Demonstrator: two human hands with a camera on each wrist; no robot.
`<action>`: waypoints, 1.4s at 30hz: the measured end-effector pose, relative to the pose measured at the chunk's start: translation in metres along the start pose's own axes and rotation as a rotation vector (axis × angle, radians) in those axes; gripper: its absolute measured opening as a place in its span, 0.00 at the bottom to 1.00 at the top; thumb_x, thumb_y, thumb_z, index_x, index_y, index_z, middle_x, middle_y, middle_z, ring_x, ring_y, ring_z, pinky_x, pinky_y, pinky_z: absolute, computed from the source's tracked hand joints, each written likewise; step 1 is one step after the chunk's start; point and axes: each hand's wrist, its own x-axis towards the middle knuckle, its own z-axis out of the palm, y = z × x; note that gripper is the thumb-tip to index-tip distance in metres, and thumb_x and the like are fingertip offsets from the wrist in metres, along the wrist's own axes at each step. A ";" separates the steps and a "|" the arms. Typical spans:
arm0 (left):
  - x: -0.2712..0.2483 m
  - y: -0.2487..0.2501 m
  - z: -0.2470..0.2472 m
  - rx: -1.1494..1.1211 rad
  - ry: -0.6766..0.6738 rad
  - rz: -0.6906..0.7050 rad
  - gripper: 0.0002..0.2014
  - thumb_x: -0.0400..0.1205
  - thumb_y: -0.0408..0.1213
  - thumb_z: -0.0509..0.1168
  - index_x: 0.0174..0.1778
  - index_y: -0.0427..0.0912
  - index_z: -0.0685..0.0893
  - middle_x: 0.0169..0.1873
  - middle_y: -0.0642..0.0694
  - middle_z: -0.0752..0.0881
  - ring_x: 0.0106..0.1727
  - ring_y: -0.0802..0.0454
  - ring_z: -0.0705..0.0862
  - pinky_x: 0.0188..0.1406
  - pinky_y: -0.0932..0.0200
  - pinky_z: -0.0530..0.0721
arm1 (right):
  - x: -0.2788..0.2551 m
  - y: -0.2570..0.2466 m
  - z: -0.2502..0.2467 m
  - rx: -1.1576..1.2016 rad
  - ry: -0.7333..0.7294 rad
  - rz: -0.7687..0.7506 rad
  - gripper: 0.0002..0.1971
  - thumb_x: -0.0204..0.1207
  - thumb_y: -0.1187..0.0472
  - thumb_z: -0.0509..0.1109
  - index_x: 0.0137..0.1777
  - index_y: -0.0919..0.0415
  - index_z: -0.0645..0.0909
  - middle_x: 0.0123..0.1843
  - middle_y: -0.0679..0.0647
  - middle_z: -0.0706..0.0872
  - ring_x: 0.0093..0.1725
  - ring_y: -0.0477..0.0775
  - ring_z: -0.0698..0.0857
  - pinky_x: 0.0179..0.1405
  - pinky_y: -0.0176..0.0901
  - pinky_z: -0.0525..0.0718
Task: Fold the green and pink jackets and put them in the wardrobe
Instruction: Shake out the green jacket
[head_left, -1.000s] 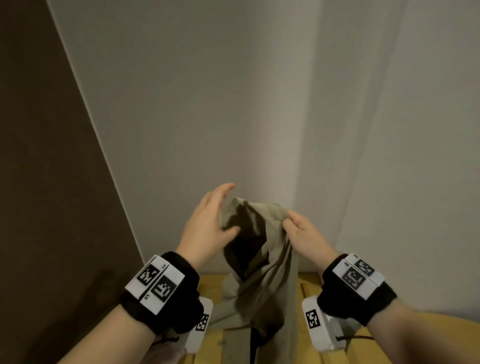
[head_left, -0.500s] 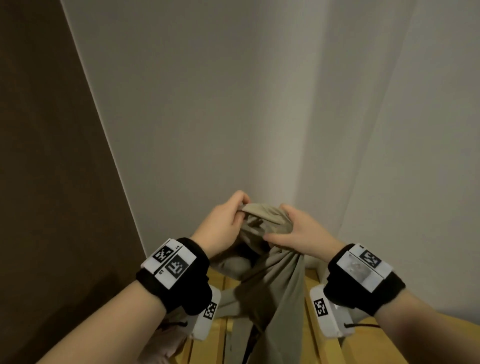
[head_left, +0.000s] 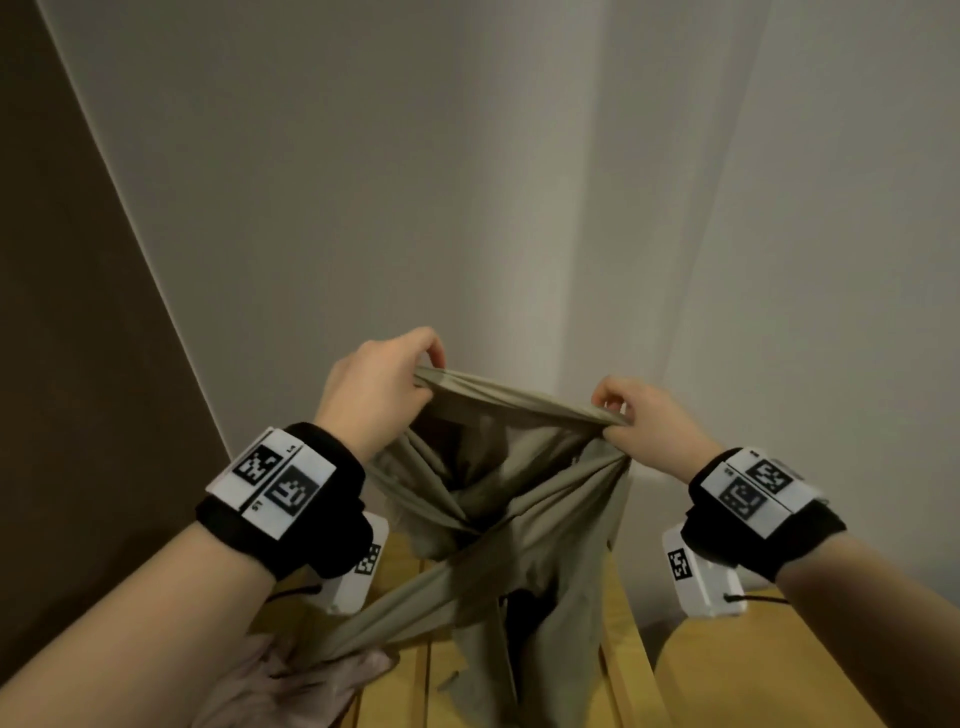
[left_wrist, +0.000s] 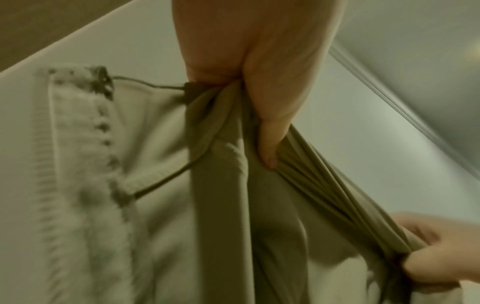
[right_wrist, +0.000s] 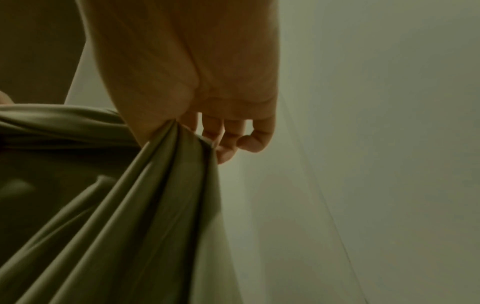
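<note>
Green jacket (head_left: 524, 499) held up in front of a pale wall corner (head_left: 582, 208), top edge stretched taut between both hands; left hand (head_left: 376, 384) pinching bunched fabric at one end, drawcord (left_wrist: 166, 181) and zip (left_wrist: 78, 131) visible beside it; right hand (head_left: 644, 423) gripping gathered folds at the other end, fingers curled; lower part hanging over a wooden slatted surface (head_left: 410, 670); pink jacket (head_left: 291, 686) lying crumpled at lower left, touched by a trailing green sleeve.
</note>
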 end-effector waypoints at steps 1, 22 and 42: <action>0.003 -0.002 -0.003 0.034 0.030 -0.004 0.13 0.74 0.31 0.65 0.44 0.56 0.74 0.36 0.49 0.83 0.41 0.46 0.80 0.32 0.57 0.69 | 0.002 0.003 -0.003 -0.008 0.014 0.022 0.13 0.67 0.68 0.66 0.43 0.48 0.74 0.42 0.47 0.77 0.44 0.52 0.76 0.45 0.46 0.77; 0.002 -0.069 -0.067 0.176 0.294 -0.357 0.13 0.74 0.28 0.57 0.44 0.51 0.80 0.38 0.49 0.78 0.43 0.40 0.78 0.39 0.51 0.75 | 0.019 0.053 -0.050 0.102 0.325 0.207 0.11 0.67 0.74 0.68 0.39 0.56 0.81 0.38 0.55 0.82 0.40 0.57 0.80 0.42 0.43 0.76; -0.014 -0.041 -0.015 -0.259 -0.022 -0.364 0.12 0.77 0.40 0.67 0.54 0.51 0.76 0.33 0.47 0.83 0.35 0.49 0.82 0.28 0.56 0.75 | 0.016 0.023 -0.012 0.295 0.352 0.115 0.14 0.80 0.70 0.56 0.55 0.60 0.82 0.48 0.54 0.84 0.50 0.52 0.79 0.46 0.35 0.69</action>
